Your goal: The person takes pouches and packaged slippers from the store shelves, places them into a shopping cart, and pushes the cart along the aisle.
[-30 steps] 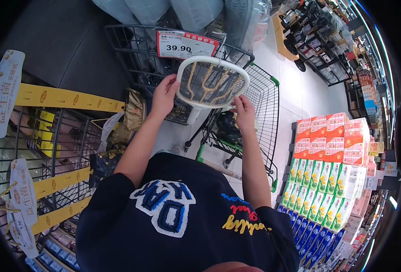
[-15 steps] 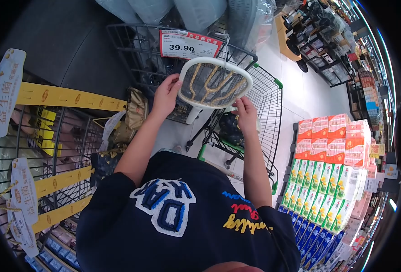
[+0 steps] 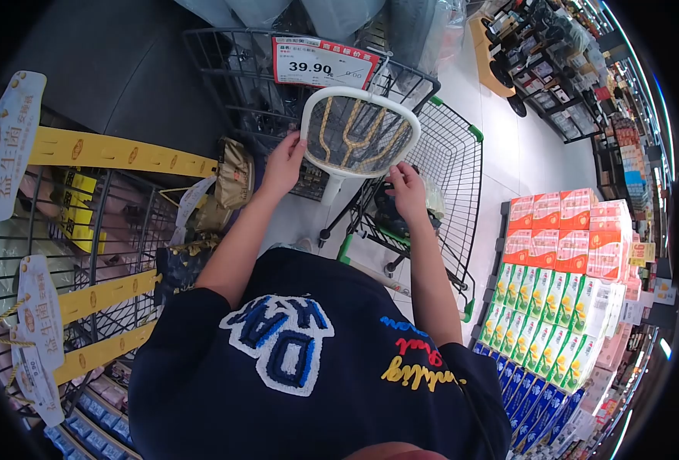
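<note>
A mosquito swatter with a white rounded frame, dark mesh and wavy yellowish strips is held out in front of me. Its short visible white handle points down toward my body. My left hand grips the frame's left edge, thumb on the near side and fingers mostly hidden. At the lower right rim, my right hand has its thumb and fingers closed on the edge. Just beyond the swatter, a red-and-white price sign reading 39.90 is fixed on a black wire basket.
A green-trimmed shopping cart stands beyond my right hand, with a dark bag in it. Stacked boxed goods rise at right. On the left are a wire rack with yellow hanging strips and a gold pouch.
The swatter has turned slightly, its face now squarer to me and its handle a little to the right. My right hand has shifted slightly left along the rim.
</note>
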The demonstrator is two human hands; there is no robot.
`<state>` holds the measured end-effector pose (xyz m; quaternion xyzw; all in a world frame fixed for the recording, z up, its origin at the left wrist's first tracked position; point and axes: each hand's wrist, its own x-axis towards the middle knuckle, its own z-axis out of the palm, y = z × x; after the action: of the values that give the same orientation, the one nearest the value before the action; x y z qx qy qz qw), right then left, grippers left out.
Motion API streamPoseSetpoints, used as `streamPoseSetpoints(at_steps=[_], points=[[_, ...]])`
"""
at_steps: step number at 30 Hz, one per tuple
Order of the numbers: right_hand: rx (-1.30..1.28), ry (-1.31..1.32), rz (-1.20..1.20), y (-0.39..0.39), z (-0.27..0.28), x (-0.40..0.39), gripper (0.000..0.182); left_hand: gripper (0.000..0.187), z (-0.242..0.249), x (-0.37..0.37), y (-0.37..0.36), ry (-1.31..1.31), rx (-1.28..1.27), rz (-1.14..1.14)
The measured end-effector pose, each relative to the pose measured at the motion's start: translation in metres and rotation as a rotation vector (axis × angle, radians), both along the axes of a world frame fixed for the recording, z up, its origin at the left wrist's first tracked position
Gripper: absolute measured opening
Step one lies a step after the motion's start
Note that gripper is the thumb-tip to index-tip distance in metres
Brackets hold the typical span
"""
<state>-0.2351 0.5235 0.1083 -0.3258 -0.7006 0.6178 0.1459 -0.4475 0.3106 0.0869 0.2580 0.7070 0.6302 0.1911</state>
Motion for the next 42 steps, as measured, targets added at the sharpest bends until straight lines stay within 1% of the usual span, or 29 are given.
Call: streamPoseSetpoints(at_steps=[3, 6, 8, 9, 11, 13, 14, 16, 17, 18, 19, 20, 21, 22, 25, 26, 29, 30, 32, 33, 36, 38, 41, 42], points=[[-0.097, -0.082, 0.102, -0.013, -0.003, 0.011, 0.042, 0.039, -0.020, 0.010, -0.010, 0.090, -0.269, 0.008], [-0.163, -0.133, 0.158, -0.018, -0.015, 0.030, 0.046, 0.043, -0.047, 0.032, -0.020, 0.063, -0.414, -0.072], [-0.179, -0.168, 0.171, -0.019, -0.031, 0.048, 0.048, 0.041, -0.076, 0.051, -0.025, -0.009, -0.370, -0.218], [-0.076, -0.190, 0.204, -0.020, -0.040, 0.060, 0.048, 0.041, -0.083, 0.063, -0.027, -0.046, -0.348, -0.290], [0.137, -0.232, 0.270, -0.021, -0.062, 0.087, 0.049, 0.038, -0.064, 0.093, -0.025, -0.039, -0.472, -0.440], [0.362, -0.301, 0.285, -0.025, -0.078, 0.118, 0.050, 0.037, -0.074, 0.121, -0.020, 0.108, -0.460, -0.596], [0.475, -0.336, 0.295, -0.027, -0.087, 0.135, 0.050, 0.038, -0.076, 0.135, -0.017, 0.134, -0.498, -0.662], [0.459, -0.492, 0.349, -0.028, -0.105, 0.167, 0.053, 0.040, -0.058, 0.162, -0.013, 0.183, -0.578, -0.789], [0.455, -0.565, 0.376, -0.028, -0.114, 0.182, 0.054, 0.040, -0.059, 0.171, -0.013, 0.309, -0.576, -0.774], [0.521, -0.519, 0.400, -0.028, -0.114, 0.193, 0.056, 0.040, -0.059, 0.178, -0.011, 0.437, -0.571, -0.755], [0.659, -0.430, 0.392, -0.030, -0.118, 0.198, 0.058, 0.040, -0.060, 0.185, -0.006, 0.566, -0.563, -0.732], [0.739, -0.380, 0.415, -0.030, -0.121, 0.207, 0.057, 0.041, -0.062, 0.193, -0.001, 0.629, -0.610, -0.753], [0.817, -0.329, 0.434, -0.032, -0.107, 0.208, 0.056, 0.042, -0.065, 0.200, 0.003, 0.693, -0.658, -0.777], [0.665, -0.300, 0.460, -0.031, -0.097, 0.211, 0.053, 0.043, -0.067, 0.208, 0.008, 0.760, -0.708, -0.807], [0.689, -0.195, 0.514, -0.025, -0.093, 0.238, 0.052, 0.043, -0.070, 0.240, 0.022, 0.734, -0.725, -0.876], [0.695, -0.127, 0.511, -0.024, -0.093, 0.251, 0.047, 0.047, -0.073, 0.247, 0.033, 0.666, -0.840, -1.046], [0.089, -0.494, 0.604, -0.020, -0.068, 0.289, 0.044, 0.055, -0.071, 0.270, 0.051, 0.339, -1.002, -1.224], [0.310, -0.385, 0.529, -0.023, -0.080, 0.310, 0.042, 0.057, -0.078, 0.276, 0.055, 0.363, -0.977, -1.251], [0.504, -0.514, 0.538, -0.015, -0.091, 0.334, 0.042, 0.062, -0.099, 0.284, 0.059, 0.401, -0.926, -1.301], [0.597, -0.581, 0.544, -0.012, -0.096, 0.344, 0.043, 0.061, -0.095, 0.289, 0.059, 0.414, -0.911, -1.282], [0.721, -0.461, 0.499, -0.006, -0.118, 0.362, 0.046, 0.061, -0.090, 0.303, 0.063, 0.420, -0.885, -1.248], [0.736, -0.459, 0.506, -0.001, -0.125, 0.367, 0.048, 0.061, -0.096, 0.309, 0.067, 0.390, -0.891, -1.247], [0.761, -0.456, 0.510, 0.012, -0.124, 0.366, 0.051, 0.062, -0.096, 0.310, 0.075, 0.412, -0.844, -1.238], [0.774, -0.450, 0.511, 0.016, -0.121, 0.364, 0.052, 0.064, -0.092, 0.309, 0.082, 0.441, -0.917, -1.257]])
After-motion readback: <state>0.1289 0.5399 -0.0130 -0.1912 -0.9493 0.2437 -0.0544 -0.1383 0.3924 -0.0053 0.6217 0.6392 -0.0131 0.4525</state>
